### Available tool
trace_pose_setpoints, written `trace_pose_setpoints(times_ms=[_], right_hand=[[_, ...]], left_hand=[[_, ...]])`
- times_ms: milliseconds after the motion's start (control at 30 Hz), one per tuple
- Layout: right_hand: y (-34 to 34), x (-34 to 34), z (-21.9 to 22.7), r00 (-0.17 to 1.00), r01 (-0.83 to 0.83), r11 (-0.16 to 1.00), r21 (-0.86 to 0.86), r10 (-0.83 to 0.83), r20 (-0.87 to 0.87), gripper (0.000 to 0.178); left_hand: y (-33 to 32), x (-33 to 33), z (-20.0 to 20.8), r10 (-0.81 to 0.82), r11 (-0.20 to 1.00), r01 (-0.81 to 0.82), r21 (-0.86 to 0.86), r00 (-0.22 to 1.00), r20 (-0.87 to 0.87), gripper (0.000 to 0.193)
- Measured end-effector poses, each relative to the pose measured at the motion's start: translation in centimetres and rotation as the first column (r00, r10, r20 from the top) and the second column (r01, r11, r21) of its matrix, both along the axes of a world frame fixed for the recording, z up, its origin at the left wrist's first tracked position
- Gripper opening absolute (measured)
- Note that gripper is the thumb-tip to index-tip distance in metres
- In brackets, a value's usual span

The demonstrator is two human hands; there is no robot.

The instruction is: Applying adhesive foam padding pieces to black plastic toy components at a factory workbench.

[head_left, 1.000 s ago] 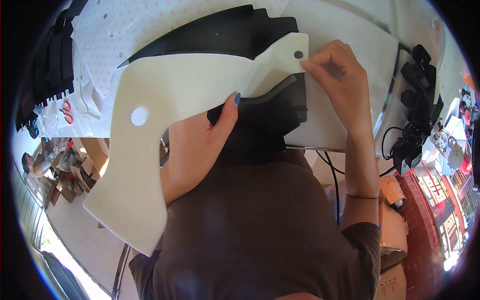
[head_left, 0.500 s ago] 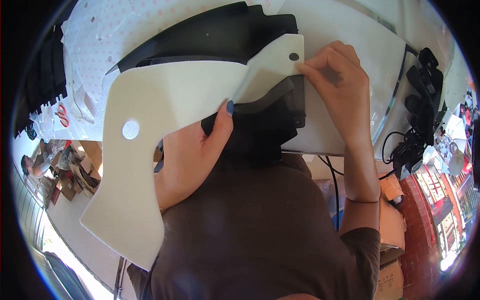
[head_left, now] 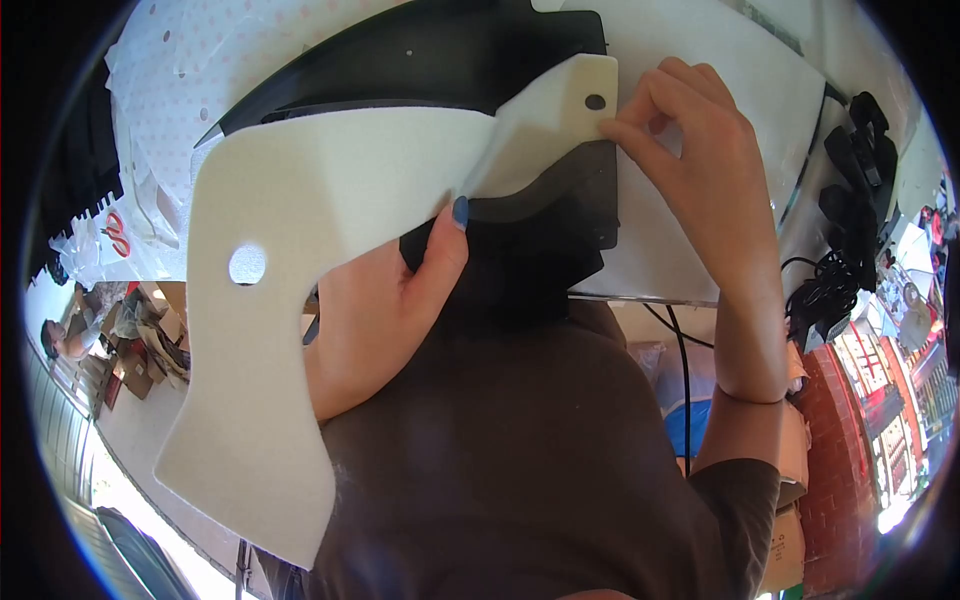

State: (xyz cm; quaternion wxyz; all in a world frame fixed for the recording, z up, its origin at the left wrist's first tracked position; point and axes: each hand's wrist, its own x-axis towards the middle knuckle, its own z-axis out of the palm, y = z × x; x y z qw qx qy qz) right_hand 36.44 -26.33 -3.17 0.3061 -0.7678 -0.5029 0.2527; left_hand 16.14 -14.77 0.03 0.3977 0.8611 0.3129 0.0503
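A large curved white foam sheet [head_left: 300, 230] with two round holes lies over a black shaped panel [head_left: 420, 60] on the white table [head_left: 720, 70]. My left hand [head_left: 390, 300] grips the foam from underneath, thumb pressed on its top face near the middle. My right hand [head_left: 700, 170] pinches the foam's upper right corner beside the small hole and holds it against the black panel. The foam's lower left end hangs past the table edge. My dark brown shirt fills the lower middle.
A white dotted sheet [head_left: 160, 90] covers the table's left part, with red-handled scissors [head_left: 118, 235] beside it. Black clips and cables [head_left: 850, 200] lie at the right edge. Boxes and a person sit on the floor at lower left [head_left: 80, 330].
The foam sheet has shifted a little left and down across the black panel. My right hand's fingers have closed more tightly on its corner.
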Motion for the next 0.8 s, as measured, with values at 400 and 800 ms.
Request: trace_pose_setpoints(times_ms=[400, 800], right_hand=[[1.6, 0.0, 1.9, 0.980, -0.086, 0.976, -0.199, 0.120, 0.162, 0.020], [0.3, 1.2, 1.0, 0.996, 0.069, 0.990, -0.126, -0.076, -0.050, 0.010]], left_hand=[[-0.2, -0.1, 1.5, 0.051, 0.998, -0.056, -0.038, 0.991, -0.122, 0.015], [0.0, -0.2, -0.6, -0.004, 1.000, 0.003, 0.006, 0.997, 0.076, 0.016]])
